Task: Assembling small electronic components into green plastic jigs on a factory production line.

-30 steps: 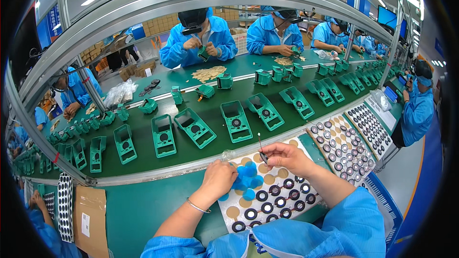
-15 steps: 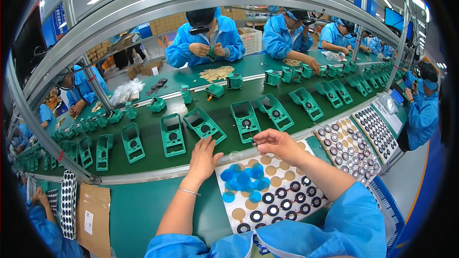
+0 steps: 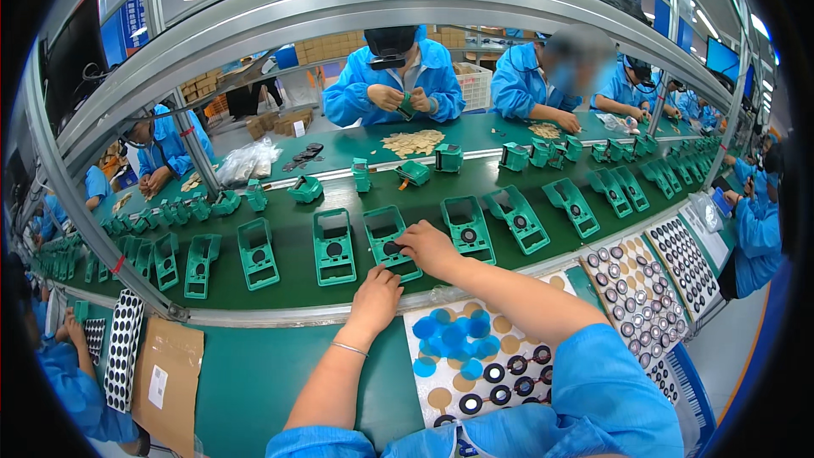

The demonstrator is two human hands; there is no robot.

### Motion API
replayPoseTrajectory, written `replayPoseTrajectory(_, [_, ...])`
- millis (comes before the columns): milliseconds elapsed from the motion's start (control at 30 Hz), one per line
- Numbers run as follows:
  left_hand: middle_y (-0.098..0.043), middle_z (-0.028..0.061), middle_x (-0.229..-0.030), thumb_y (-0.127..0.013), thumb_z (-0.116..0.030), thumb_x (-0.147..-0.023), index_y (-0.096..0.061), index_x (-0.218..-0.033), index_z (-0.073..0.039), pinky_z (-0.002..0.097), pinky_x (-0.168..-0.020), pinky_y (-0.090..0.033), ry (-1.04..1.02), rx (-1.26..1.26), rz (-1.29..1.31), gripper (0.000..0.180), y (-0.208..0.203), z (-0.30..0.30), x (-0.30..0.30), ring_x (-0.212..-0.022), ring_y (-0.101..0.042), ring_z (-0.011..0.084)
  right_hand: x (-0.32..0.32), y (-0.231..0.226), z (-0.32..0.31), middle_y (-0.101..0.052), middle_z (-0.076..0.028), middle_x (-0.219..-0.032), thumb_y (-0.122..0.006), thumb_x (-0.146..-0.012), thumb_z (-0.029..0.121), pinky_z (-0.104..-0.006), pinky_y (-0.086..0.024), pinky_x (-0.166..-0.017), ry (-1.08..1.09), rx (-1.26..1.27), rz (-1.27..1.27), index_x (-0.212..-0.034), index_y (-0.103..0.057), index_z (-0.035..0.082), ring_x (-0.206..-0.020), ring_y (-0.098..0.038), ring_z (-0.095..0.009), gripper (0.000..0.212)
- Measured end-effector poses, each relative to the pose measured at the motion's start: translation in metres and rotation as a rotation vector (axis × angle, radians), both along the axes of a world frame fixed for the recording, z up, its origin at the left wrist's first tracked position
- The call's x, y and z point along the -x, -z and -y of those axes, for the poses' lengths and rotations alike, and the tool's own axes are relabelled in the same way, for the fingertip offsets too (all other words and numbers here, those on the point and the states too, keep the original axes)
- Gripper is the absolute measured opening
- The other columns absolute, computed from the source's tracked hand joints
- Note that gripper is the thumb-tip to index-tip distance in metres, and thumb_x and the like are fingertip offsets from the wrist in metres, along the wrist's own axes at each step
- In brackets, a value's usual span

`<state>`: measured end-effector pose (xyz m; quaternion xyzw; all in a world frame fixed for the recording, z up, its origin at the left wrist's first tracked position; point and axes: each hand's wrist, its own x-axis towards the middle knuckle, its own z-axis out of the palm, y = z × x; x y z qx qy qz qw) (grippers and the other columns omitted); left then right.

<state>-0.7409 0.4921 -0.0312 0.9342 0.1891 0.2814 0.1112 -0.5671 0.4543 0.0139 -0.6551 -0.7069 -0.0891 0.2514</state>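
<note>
In front of me a green plastic housing (image 3: 380, 227) with a black round disc (image 3: 392, 248) lies on the dark green belt. My right hand (image 3: 431, 248) reaches over its right side, fingers drawn together at the disc; whatever they may pinch is hidden. At the housing's lower edge my left hand (image 3: 377, 295) rests with bent fingers, gripping that edge. Just right of it, a similar housing (image 3: 487, 248) holds a round ringed part. Below my right forearm, a white sheet (image 3: 415, 341) carries black ring-shaped parts (image 3: 501, 395), tan discs and loose blue film discs (image 3: 456, 335).
More green housings (image 3: 336, 274) line the belt on both sides, with small green boxes (image 3: 413, 172) behind them. Further trays of round parts (image 3: 636, 297) lie right. Cardboard (image 3: 170, 348) is at left. A metal frame (image 3: 407, 4) crosses above; people in blue work opposite.
My right hand has moved left from the neighbouring housing to the disc of this one. My left hand's fingers have bent in. The housing stands straighter, and the whole view has shifted.
</note>
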Motion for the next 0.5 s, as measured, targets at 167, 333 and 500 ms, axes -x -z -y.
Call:
replayPoseTrajectory(167, [-0.058,0.0124,-0.101,-0.058,-0.008,-0.079,-0.060,-0.100,0.000,0.0374,-0.091,-0.043,0.027,0.039,0.033,0.023,0.008,-0.003,-0.001,-0.113,-0.047,0.0322,0.002,0.013,-0.019,-0.061,-0.003,-0.091,-0.063,-0.074,0.012,-0.0341,-0.049,-0.072,-0.034,0.021,0.150,-0.091,-0.066,0.011,-0.089,-0.054,-0.023,0.018])
replayPoseTrajectory(333, [-0.058,0.0124,-0.103,-0.058,-0.007,-0.078,-0.060,-0.101,0.000,0.0376,-0.091,-0.043,0.053,0.050,0.056,0.024,0.010,-0.004,-0.002,-0.114,-0.046,0.0329,-0.006,0.020,-0.026,-0.062,-0.001,-0.088,-0.062,-0.073,0.014,-0.0334,-0.044,-0.073,-0.046,-0.004,0.280,-0.088,-0.067,0.012,-0.088,-0.055,-0.021,0.016])
replayPoseTrajectory(500, [-0.058,0.0122,-0.103,-0.059,-0.006,-0.078,-0.060,-0.101,0.001,0.0373,-0.091,-0.043,0.068,0.080,0.059,0.024,0.008,-0.002,-0.003,-0.114,-0.046,0.0328,-0.010,0.026,-0.024,-0.062,-0.001,-0.089,-0.061,-0.074,0.015,-0.0340,-0.042,-0.074,-0.075,-0.021,0.283,-0.089,-0.066,0.012,-0.088,-0.055,-0.021,0.016])
